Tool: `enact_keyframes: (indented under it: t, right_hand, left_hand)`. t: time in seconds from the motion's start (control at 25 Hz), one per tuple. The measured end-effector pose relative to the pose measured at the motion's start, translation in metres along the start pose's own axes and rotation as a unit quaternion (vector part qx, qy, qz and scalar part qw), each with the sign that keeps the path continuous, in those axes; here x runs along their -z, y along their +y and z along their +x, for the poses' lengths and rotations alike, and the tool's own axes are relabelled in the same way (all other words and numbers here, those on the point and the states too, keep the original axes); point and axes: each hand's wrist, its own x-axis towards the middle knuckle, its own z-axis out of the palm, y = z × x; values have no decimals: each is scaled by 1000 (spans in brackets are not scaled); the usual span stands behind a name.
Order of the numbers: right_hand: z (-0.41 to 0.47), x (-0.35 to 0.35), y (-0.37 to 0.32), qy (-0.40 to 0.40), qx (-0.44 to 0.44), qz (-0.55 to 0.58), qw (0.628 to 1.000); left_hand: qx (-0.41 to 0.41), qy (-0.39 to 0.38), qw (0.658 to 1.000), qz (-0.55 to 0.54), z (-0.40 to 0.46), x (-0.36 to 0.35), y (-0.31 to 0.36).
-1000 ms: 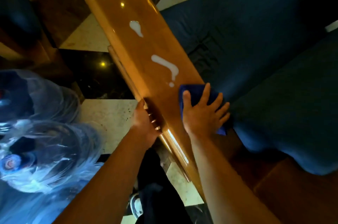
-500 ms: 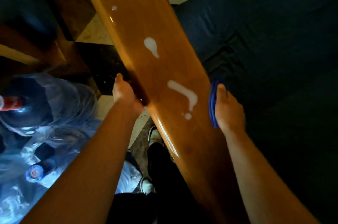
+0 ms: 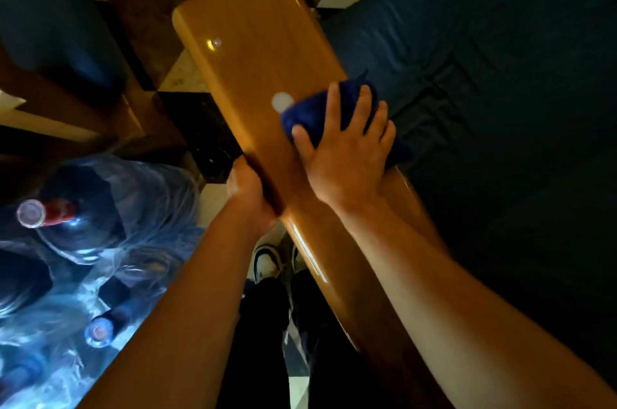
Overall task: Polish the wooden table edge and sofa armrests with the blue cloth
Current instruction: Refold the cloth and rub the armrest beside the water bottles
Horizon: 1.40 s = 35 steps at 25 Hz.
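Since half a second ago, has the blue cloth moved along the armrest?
Yes. The blue cloth went from the wooden armrest's sofa-side edge onto its top and forward, over the long white polish streak, up to the round blob.

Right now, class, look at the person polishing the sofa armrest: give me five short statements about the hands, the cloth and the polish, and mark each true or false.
1. The right hand presses the blue cloth on the wooden armrest. True.
2. The left hand holds a spray bottle. False: it grips the armrest's outer edge.
3. A white blob of polish lies just ahead of the cloth. True.
4. The cloth is draped over the sofa cushion. False: it lies on the armrest under the right hand.
5. Wrapped water bottles stand to the left. True.
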Motion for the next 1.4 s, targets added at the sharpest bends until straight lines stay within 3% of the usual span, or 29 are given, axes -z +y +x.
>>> enact_keyframes:
  t: [0.16,0.24,0.32,0.4,0.48,0.68,0.76,0.88,1.0,1.2,1.28,1.4]
  right_hand:
    - [58,5,35,-71,-108,157,979]
    - [23,13,77,-109,-144,224,958]
    - [-42,23,99,-85,-148,187,967]
    - [-106,17,100,-58,-77,55,994]
    - [-137,7,78,-56,-10,-39,998]
    - [-131,-9,41,-67,151,-68,984]
    - [-163,-5,63,-68,166,-76,981]
    - [-222,-1,80,-56,155,-79,983]
    - [-174,-12,27,-37,136,-85,986]
    - [9,-21,-116,-4,180,-6,984]
    - [48,-20,-139,5,193,-9,981]
    - [34,-20,-128,6,209,-11,978]
  left_hand:
    - [8,27,1000,11,-7,-3,4]
    - [13,22,1000,12,-12,-3,4]
    - [23,8,1000,-2,-14,0,3]
    - [37,3,999,-4,-13,1,5]
    - [49,1,999,5,-13,1,6]
    - [123,-41,991,4,-10,13,28]
    - [151,-51,986,44,-10,15,42]
    - [116,-28,992,35,0,4,71]
    - [58,-17,998,-10,18,-7,102]
    - [8,-34,999,-11,40,-10,146]
    - [-39,-28,999,0,47,-12,168]
    - [-55,-10,998,15,51,-16,176]
